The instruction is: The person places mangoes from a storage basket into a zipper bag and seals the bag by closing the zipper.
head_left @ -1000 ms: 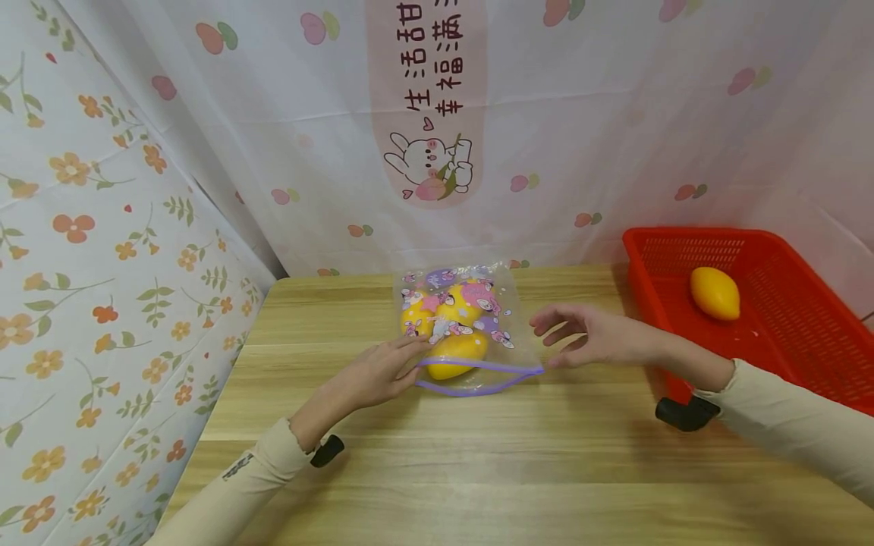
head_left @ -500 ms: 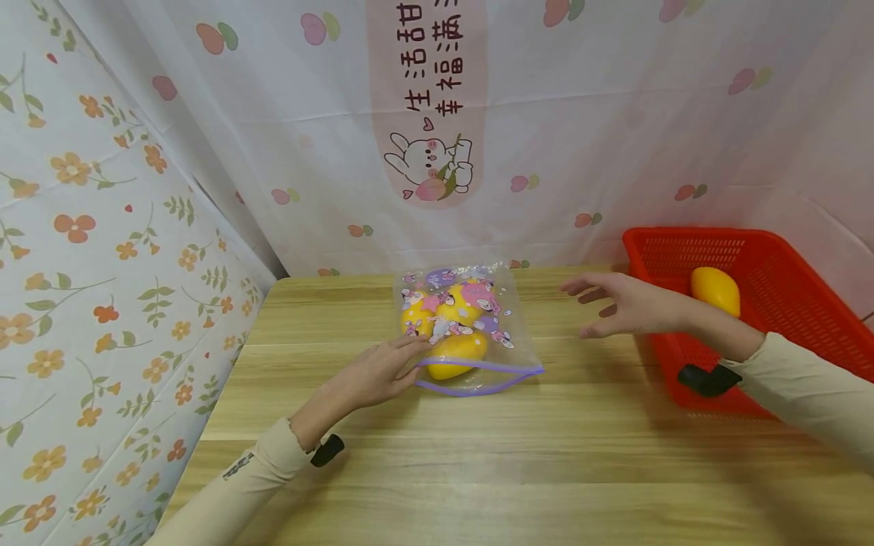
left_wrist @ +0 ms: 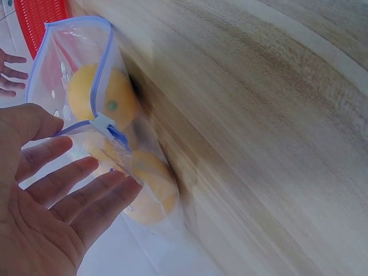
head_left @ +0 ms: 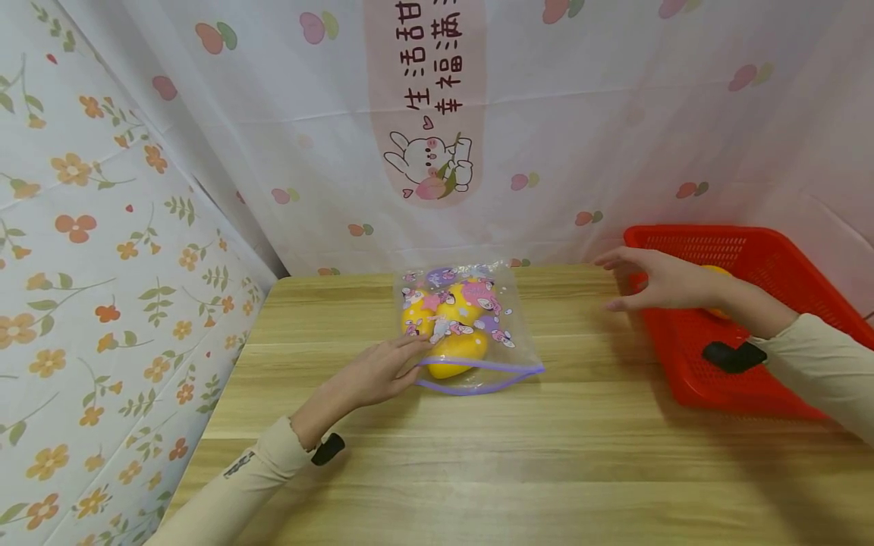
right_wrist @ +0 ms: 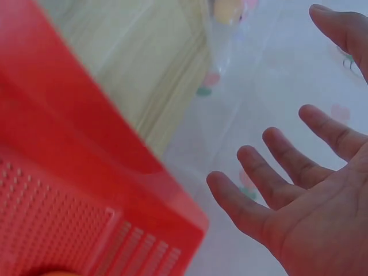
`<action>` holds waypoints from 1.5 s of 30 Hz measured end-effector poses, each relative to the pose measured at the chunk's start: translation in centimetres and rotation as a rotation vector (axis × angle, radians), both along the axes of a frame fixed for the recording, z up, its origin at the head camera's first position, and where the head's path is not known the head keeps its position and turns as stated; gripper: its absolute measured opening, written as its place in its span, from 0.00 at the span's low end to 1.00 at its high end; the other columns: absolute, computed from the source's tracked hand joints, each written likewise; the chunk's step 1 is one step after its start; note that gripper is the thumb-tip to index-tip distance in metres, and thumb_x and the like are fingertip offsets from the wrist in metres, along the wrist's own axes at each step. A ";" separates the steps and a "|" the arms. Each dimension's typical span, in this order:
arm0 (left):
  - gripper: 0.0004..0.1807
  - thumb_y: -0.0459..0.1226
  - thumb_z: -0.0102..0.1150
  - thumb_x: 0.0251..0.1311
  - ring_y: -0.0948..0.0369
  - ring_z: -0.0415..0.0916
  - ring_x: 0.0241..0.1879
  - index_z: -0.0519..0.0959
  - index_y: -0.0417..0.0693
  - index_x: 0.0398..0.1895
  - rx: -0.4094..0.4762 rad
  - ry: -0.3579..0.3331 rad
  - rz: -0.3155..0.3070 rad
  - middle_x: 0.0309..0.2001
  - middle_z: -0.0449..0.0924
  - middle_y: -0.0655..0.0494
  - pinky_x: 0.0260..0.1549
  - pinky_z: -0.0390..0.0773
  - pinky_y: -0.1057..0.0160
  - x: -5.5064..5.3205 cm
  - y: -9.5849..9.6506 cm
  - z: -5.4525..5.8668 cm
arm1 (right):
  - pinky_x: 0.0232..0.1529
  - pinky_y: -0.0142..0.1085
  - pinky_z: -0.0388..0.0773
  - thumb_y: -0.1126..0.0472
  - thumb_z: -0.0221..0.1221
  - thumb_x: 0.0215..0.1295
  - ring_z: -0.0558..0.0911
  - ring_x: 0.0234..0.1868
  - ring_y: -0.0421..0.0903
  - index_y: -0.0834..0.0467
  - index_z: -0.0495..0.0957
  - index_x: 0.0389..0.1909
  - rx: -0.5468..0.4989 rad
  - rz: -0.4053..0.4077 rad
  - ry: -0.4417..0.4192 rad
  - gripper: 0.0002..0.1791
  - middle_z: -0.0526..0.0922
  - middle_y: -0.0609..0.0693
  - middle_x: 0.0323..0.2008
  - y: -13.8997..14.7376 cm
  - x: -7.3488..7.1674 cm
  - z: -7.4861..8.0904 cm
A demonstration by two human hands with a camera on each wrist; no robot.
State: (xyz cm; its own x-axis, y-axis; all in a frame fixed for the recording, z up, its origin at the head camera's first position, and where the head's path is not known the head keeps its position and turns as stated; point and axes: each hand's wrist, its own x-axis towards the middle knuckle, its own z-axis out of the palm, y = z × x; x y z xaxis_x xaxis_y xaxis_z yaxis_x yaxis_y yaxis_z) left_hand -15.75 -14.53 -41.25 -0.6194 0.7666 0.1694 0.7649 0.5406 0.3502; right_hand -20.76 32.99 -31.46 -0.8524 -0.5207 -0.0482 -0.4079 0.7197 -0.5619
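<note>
A clear printed zip bag [head_left: 515, 345] with a purple zip edge lies on the table, holding several yellow, mango-like fruits [head_left: 459, 350]. My left hand [head_left: 372, 373] is at the left end of its mouth. The left wrist view shows the purple edge pinched between thumb and index finger beside a white slider [left_wrist: 104, 125], the other fingers extended along the plastic. My right hand [head_left: 672, 282], fingers spread and holding nothing, is over the left rim of a red basket [head_left: 771, 236]. Inside the basket is one yellow fruit [head_left: 717, 271], mostly hidden by the right hand and wrist.
The wooden table [head_left: 492, 462] extends in front of the bag and left of it. A white printed curtain [head_left: 560, 136] hangs behind, and a flowered cloth [head_left: 102, 303] is along the left side. The basket's raised walls stand at the right.
My right hand has moved from beside the bag's right end, rightward and away from me, to the basket's rim, covering more of its fruit. The left hand and bag hold still.
</note>
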 end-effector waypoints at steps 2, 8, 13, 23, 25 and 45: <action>0.22 0.30 0.61 0.67 0.61 0.77 0.30 0.76 0.36 0.64 -0.002 -0.001 0.000 0.64 0.75 0.38 0.47 0.82 0.55 0.0 0.0 0.0 | 0.57 0.64 0.72 0.54 0.75 0.58 0.71 0.63 0.61 0.62 0.67 0.69 0.022 -0.014 0.010 0.41 0.72 0.60 0.64 0.6 -0.3 0.1; 0.22 0.30 0.62 0.66 0.62 0.75 0.26 0.76 0.36 0.63 -0.001 0.014 -0.001 0.63 0.75 0.39 0.48 0.82 0.54 -0.1 0.0 -0.1 | 0.59 0.66 0.68 0.53 0.74 0.59 0.68 0.64 0.63 0.62 0.67 0.69 0.070 -0.072 0.009 0.41 0.70 0.63 0.66 2.6 -1.3 0.1; 0.22 0.30 0.62 0.66 0.62 0.76 0.28 0.76 0.37 0.64 -0.002 0.017 0.001 0.63 0.75 0.40 0.49 0.82 0.54 0.0 0.0 -0.1 | 0.58 0.69 0.66 0.49 0.72 0.61 0.66 0.64 0.67 0.63 0.64 0.71 0.122 -0.131 -0.003 0.43 0.67 0.67 0.67 4.4 -1.8 0.0; 0.23 0.30 0.63 0.66 0.60 0.79 0.32 0.76 0.36 0.64 0.003 0.021 -0.003 0.63 0.75 0.40 0.51 0.81 0.53 0.0 0.0 -0.1 | 0.57 0.74 0.61 0.42 0.64 0.67 0.61 0.65 0.72 0.66 0.58 0.72 0.217 -0.221 -0.032 0.45 0.58 0.73 0.70 8.1 -3.0 -0.3; 0.23 0.30 0.63 0.66 0.63 0.75 0.28 0.76 0.36 0.64 0.003 0.018 -0.003 0.63 0.75 0.40 0.49 0.81 0.54 0.0 0.0 -0.1 | 0.57 0.75 0.61 0.43 0.64 0.67 0.60 0.64 0.73 0.67 0.57 0.72 0.225 -0.231 -0.036 0.46 0.57 0.74 0.70 8.8 -3.2 -0.4; 0.22 0.30 0.63 0.66 0.54 0.82 0.43 0.76 0.37 0.64 0.005 0.011 -0.003 0.63 0.76 0.40 0.55 0.79 0.51 0.0 0.1 0.1 | 0.54 0.78 0.59 0.39 0.60 0.69 0.55 0.62 0.79 0.78 0.38 0.74 0.260 -0.344 -0.173 0.59 0.48 0.83 0.66 13.6 -4.6 -1.9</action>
